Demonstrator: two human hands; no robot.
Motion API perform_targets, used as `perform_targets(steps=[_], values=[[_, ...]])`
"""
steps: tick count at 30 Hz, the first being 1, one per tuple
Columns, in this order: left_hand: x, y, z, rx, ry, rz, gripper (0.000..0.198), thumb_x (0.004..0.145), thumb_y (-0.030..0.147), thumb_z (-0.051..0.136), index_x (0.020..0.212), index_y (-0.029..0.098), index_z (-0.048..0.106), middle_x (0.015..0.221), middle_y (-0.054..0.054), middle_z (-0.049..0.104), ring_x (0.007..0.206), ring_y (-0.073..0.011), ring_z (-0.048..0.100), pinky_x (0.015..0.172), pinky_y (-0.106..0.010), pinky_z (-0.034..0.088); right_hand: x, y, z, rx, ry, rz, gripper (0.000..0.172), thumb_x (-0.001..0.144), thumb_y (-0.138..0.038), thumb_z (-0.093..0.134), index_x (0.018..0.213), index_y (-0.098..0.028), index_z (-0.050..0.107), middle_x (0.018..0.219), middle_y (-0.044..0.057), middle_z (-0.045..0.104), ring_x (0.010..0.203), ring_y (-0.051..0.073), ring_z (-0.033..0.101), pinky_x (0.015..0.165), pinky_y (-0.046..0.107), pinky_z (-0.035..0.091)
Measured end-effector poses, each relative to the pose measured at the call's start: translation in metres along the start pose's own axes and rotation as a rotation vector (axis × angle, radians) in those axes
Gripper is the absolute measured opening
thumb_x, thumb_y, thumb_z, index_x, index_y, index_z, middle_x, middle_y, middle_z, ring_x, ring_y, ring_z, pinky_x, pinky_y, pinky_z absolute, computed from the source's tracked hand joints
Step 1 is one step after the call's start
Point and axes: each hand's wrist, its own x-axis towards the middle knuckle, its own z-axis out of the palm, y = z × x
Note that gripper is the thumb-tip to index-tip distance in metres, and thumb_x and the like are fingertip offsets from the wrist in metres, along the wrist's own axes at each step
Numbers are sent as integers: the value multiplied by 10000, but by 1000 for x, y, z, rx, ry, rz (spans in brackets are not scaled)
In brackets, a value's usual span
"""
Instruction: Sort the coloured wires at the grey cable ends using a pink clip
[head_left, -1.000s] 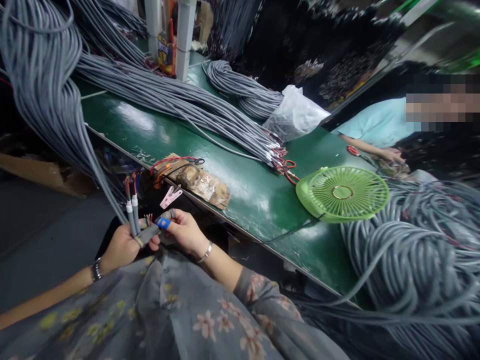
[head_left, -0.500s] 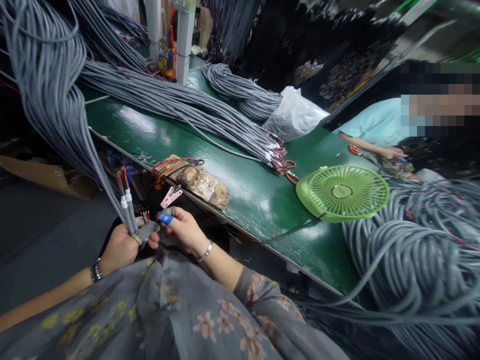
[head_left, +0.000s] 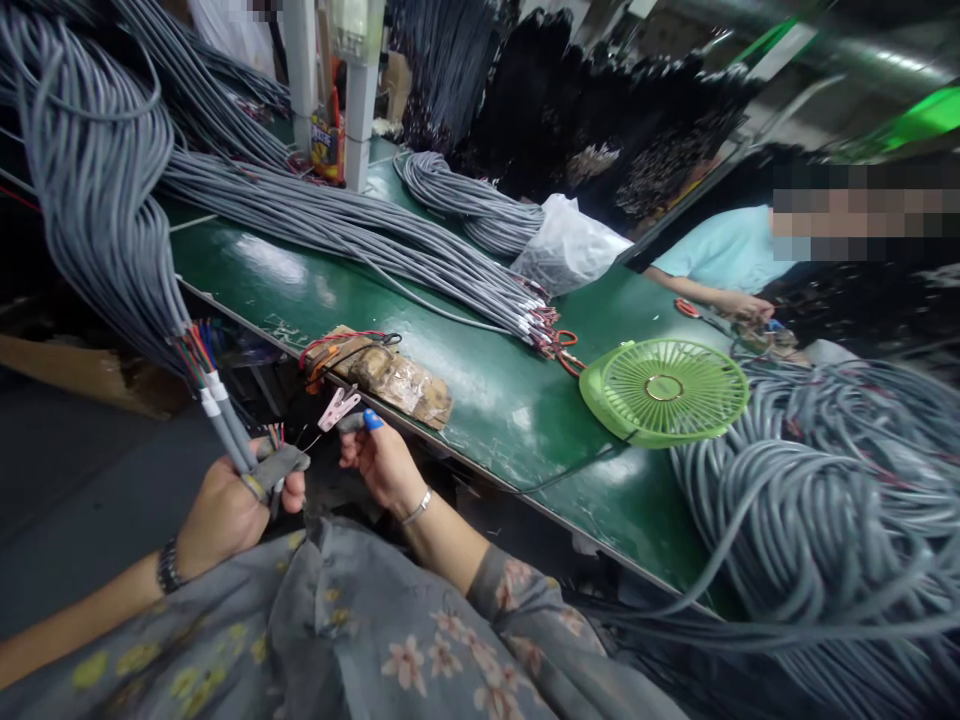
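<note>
My left hand (head_left: 236, 500) is closed around grey cables (head_left: 236, 440), its thumb wrapped in grey tape. White sleeves and bared red, green and blue wires (head_left: 201, 350) show at the cables' upper ends, and short coloured wire ends stick up by the thumb. To the right, my right hand (head_left: 386, 468) is pinched, with blue tape on its thumb and a grey cover on a finger. A thin pale strand (head_left: 313, 444) runs between the hands; whether the right fingers grip it is unclear. Just above them a pink clothespin (head_left: 339, 408) hangs at the table edge.
On the green table (head_left: 480, 390) lie a wooden block (head_left: 401, 385) with tape and wires, a long cable bundle (head_left: 360, 235), a green fan (head_left: 664, 392) and a plastic bag (head_left: 574, 245). Coiled cables (head_left: 825, 490) fill the right side. A co-worker (head_left: 720, 265) sits across.
My right hand has pulled away from the left, to the right, and a thin strand now shows between them. The left hand and its cables have shifted slightly left and down.
</note>
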Motion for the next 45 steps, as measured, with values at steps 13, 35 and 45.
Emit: perform_targets(steps=[13, 35, 45], values=[[12, -7, 9, 21, -66, -4, 309, 446, 340, 896, 556, 184, 653, 467, 0, 653, 409, -129, 564, 400, -227, 452, 20, -8, 24, 139, 2, 48, 455, 798, -603, 861, 776, -183, 687, 662, -14, 610, 594, 107, 512, 581, 220, 488], [3, -7, 7, 61, -42, 100, 351, 479, 383, 921, 568, 183, 646, 474, 6, 638, 393, -122, 549, 401, -234, 444, 14, -10, 16, 97, -117, 99, 431, 894, -615, 749, 832, -193, 681, 748, 5, 653, 629, 112, 562, 579, 207, 513], [8, -4, 11, 6, 11, 106, 289, 459, 322, 867, 573, 187, 639, 479, 20, 639, 412, -112, 553, 387, -211, 464, 14, -10, 20, 148, -49, 82, 386, 773, -528, 892, 831, -194, 708, 714, -22, 631, 634, 108, 549, 581, 210, 484]])
